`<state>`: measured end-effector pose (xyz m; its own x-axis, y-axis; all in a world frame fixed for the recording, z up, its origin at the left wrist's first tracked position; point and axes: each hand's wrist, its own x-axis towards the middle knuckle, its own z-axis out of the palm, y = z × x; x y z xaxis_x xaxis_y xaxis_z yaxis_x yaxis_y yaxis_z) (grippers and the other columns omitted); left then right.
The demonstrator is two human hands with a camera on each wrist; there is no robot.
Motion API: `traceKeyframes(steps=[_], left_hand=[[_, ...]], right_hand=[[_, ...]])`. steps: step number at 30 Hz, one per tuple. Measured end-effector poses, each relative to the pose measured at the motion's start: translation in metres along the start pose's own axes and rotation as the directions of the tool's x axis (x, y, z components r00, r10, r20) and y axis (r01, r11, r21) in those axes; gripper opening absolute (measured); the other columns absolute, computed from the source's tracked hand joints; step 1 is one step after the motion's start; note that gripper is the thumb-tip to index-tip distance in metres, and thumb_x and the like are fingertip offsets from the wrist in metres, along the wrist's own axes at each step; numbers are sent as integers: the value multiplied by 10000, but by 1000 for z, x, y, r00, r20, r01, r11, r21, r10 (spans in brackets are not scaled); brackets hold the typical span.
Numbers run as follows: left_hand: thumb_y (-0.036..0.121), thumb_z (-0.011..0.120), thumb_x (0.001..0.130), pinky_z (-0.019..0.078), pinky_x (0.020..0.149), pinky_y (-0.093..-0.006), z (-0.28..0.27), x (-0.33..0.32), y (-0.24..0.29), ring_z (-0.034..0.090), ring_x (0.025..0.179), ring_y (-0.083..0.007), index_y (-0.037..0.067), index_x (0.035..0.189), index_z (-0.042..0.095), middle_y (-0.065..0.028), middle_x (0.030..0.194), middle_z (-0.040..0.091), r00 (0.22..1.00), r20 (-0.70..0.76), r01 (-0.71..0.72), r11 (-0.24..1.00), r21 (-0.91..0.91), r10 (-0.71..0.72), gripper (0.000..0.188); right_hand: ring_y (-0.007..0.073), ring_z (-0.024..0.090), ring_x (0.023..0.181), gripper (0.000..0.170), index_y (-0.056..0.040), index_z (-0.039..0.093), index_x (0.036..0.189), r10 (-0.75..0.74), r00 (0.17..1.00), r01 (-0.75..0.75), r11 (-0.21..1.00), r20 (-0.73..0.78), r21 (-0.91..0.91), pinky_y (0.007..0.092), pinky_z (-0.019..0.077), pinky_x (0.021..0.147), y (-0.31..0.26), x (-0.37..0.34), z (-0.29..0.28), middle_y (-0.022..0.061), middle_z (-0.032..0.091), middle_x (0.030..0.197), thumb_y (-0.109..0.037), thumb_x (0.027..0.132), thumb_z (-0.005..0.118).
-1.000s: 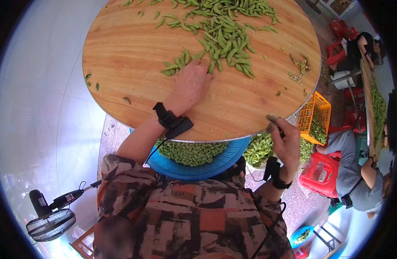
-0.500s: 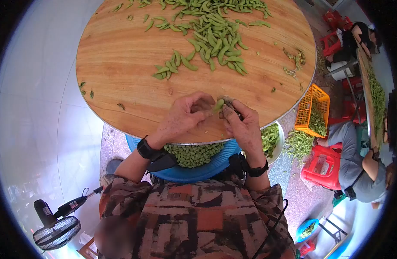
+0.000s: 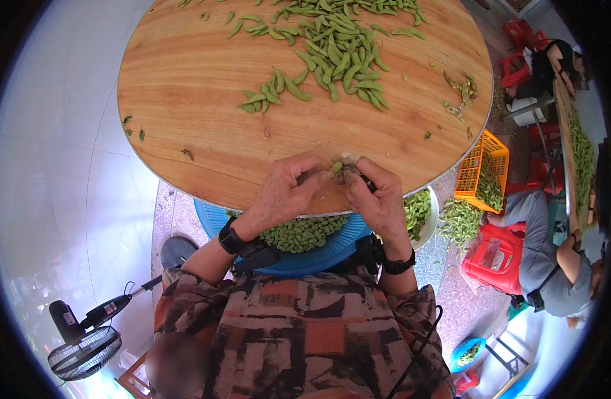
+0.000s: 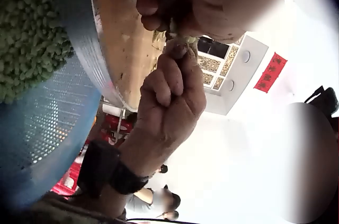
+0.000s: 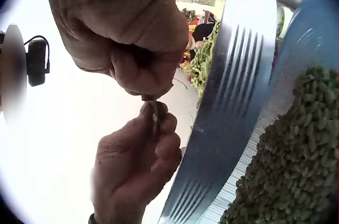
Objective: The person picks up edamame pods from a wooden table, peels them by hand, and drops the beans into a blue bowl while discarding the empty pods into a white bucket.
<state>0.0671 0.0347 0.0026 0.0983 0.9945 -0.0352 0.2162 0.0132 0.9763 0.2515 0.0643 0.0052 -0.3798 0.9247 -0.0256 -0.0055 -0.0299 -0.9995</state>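
Observation:
Over the near edge of the round wooden table [image 3: 205, 133], both hands meet at a green soybean pod [image 3: 336, 167]. My left hand [image 3: 285, 183] pinches it from the left between thumb and fingers. The right hand [image 3: 382, 196] holds its other end with curled fingers, and a small dark object [image 3: 367, 182] shows among them. In both wrist views the fingertips come together, hiding most of the pod. Loose soybean pods [image 3: 345, 60] lie heaped beyond the hands. Below the table edge, a blue basket [image 3: 209, 229] holds shelled green beans [image 3: 305, 236].
A pale bowl [image 3: 433, 216] of green pieces stands right of the basket. Farther right are a yellow crate [image 3: 478, 176], a red stool [image 3: 495, 259] and people at another table. Empty husks [image 3: 459, 96] lie at the table's right. A fan [image 3: 86, 352] stands lower left.
My left hand has come back from the pod heap to the near edge with a pod. The right hand has moved left to meet it, and both now work on the pod.

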Motion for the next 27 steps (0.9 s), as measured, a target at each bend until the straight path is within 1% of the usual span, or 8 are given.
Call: traceKeyframes(steps=[3, 5, 8, 12, 14, 17, 23, 27], left_hand=[[95, 567, 942, 391, 548, -207, 1, -5, -4, 510, 644, -61, 15, 1003, 638, -1, 761, 571, 980, 135, 182, 940, -288, -148, 123], [132, 563, 956, 379, 539, -205, 2, -8, -9, 524, 648, -74, 29, 1008, 628, -1, 782, 579, 923, 321, 381, 634, -673, -214, 132], [144, 598, 946, 401, 565, -218, 1, -11, -10, 523, 654, -87, 54, 987, 606, -2, 821, 605, 891, 435, 441, 486, -755, -133, 99], [168, 602, 947, 387, 551, -224, 0, -7, -8, 519, 659, -85, 43, 980, 604, -8, 832, 613, 889, 451, 421, 538, -730, -83, 128], [187, 617, 938, 384, 541, -234, -1, -4, -12, 520, 665, -75, 29, 1003, 597, -9, 810, 618, 971, 240, 67, 970, -232, -9, 173], [246, 630, 913, 393, 548, -273, -12, 1, 11, 479, 601, -128, 6, 968, 597, -50, 667, 561, 972, 226, 20, 980, 199, -66, 249], [137, 579, 871, 456, 630, -380, -16, -4, 11, 603, 671, -284, -12, 996, 575, -179, 710, 590, 959, 281, -8, 992, 127, -29, 195], [55, 536, 897, 461, 642, -287, -9, -11, -6, 556, 677, -135, -13, 1091, 563, -97, 727, 583, 976, 199, -138, 953, 271, 85, 207]], right_hand=[[30, 438, 612, 202, 31, 620, 1107, 120, 987, -130, 987, 105, 98, 197, 367, 527, -4, -1, -9, -11, 556, 775, -33, 934, 538], [26, 399, 555, 203, 26, 624, 1120, 186, 960, -250, 908, 211, 336, 183, 319, 475, -9, -3, -13, -26, 525, 739, -24, 950, 526], [23, 377, 530, 209, 30, 622, 1134, 200, 929, -326, 840, 311, 433, 176, 287, 454, -7, -3, -20, -38, 494, 708, -17, 965, 509], [62, 434, 558, 192, 18, 625, 1104, 209, 943, -294, 890, 260, 348, 228, 352, 476, -9, -7, -16, -6, 529, 709, -17, 935, 544], [160, 496, 595, 166, 7, 621, 1040, -228, 963, 256, 938, 142, -232, 307, 415, 541, -6, -6, -7, 75, 553, 729, -6, 880, 579], [284, 534, 664, 151, 7, 601, 969, -197, 970, 238, 896, 144, -374, 364, 439, 613, -20, -11, 3, 147, 531, 762, 17, 819, 583], [375, 548, 705, 139, 17, 591, 933, -227, 957, 284, 855, 180, -434, 398, 437, 615, -14, -10, 0, 164, 522, 759, 35, 798, 559], [383, 548, 715, 146, 13, 598, 941, -235, 953, 300, 822, 191, -485, 406, 443, 622, -18, -10, 4, 166, 530, 768, 28, 801, 559]])
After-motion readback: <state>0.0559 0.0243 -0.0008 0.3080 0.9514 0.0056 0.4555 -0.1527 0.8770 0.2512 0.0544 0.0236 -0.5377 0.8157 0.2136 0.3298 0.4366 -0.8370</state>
